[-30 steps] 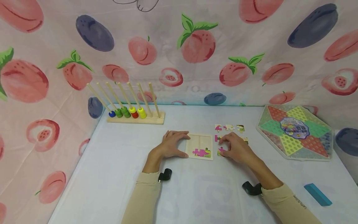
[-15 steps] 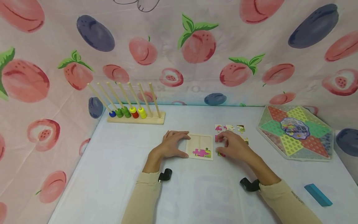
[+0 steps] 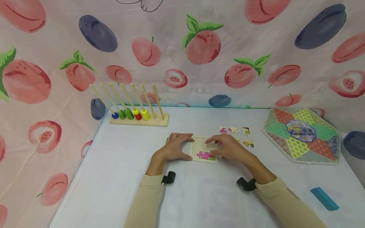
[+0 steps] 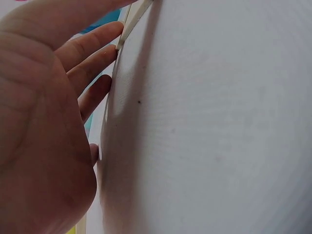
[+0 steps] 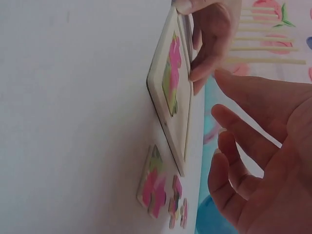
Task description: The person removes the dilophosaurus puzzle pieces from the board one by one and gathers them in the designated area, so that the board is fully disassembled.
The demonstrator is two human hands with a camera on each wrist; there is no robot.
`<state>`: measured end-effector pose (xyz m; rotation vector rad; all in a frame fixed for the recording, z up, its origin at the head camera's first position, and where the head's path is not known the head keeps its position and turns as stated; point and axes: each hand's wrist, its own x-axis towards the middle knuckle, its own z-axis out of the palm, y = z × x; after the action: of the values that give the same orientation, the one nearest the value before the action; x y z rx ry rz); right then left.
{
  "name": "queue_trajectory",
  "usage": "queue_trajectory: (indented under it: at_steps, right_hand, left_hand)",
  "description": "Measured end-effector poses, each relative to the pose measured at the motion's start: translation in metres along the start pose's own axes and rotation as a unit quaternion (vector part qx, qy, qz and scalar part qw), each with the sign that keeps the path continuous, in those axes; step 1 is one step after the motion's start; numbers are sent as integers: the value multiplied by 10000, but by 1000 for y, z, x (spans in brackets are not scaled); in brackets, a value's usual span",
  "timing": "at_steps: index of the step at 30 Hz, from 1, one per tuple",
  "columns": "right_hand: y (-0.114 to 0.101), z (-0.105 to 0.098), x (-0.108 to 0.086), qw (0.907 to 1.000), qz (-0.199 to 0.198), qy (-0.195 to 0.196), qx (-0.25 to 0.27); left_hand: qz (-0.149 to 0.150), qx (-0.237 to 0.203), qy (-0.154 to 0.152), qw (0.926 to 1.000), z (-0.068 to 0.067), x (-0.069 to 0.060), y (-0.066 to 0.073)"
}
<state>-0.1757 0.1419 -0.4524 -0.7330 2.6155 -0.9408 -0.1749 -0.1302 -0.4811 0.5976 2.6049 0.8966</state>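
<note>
A small square wooden puzzle tray (image 3: 196, 144) lies on the white table, with joined pink and green jigsaw pieces (image 3: 203, 155) in its lower part. My left hand (image 3: 177, 146) holds the tray's left side between thumb and fingertips; its fingertips meet the tray edge (image 4: 136, 22) in the left wrist view. Over the tray's right edge hovers my right hand (image 3: 230, 147), thumb and index finger apart. Nothing shows between those fingers in the right wrist view. Right of the tray lie several loose jigsaw pieces (image 3: 246, 130), some hidden by the right hand; one loose piece (image 5: 152, 187) shows nearby.
A wooden peg abacus (image 3: 139, 121) with coloured beads stands at the back left. On the right sits a hexagonal Chinese checkers box (image 3: 300, 136). A blue block (image 3: 324, 198) lies at the front right. A fruit-print cloth (image 3: 199, 76) hangs behind the table.
My right hand has moved left from the loose pieces to above the tray's right side, uncovering some pieces at right. The left hand and tray have stayed put.
</note>
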Motion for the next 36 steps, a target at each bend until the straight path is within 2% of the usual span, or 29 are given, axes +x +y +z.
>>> queue_trajectory:
  at_steps: [9, 13, 18, 24, 28, 36]
  right_hand:
    - [-3, 13, 5, 9977, -498, -460, 28]
    - [-1, 19, 4, 9963, -585, -621, 67]
    - [0, 22, 2, 9961, -677, -558, 66]
    - [-4, 24, 1, 9972, -295, -666, 157]
    - [-5, 25, 0, 9975, -241, -669, 35]
    - [-7, 25, -1, 9966, -571, -592, -31]
  left_hand:
    - [-3, 19, -11, 10000, 1, 1, -1]
    - [-5, 27, -21, 10000, 1, 1, -1]
    - [14, 27, 3, 10000, 1, 1, -1]
    - [10, 43, 9, 10000, 1, 1, -1]
    - [-9, 70, -33, 10000, 1, 1, -2]
    - [-4, 10, 19, 10000, 1, 1, -2]
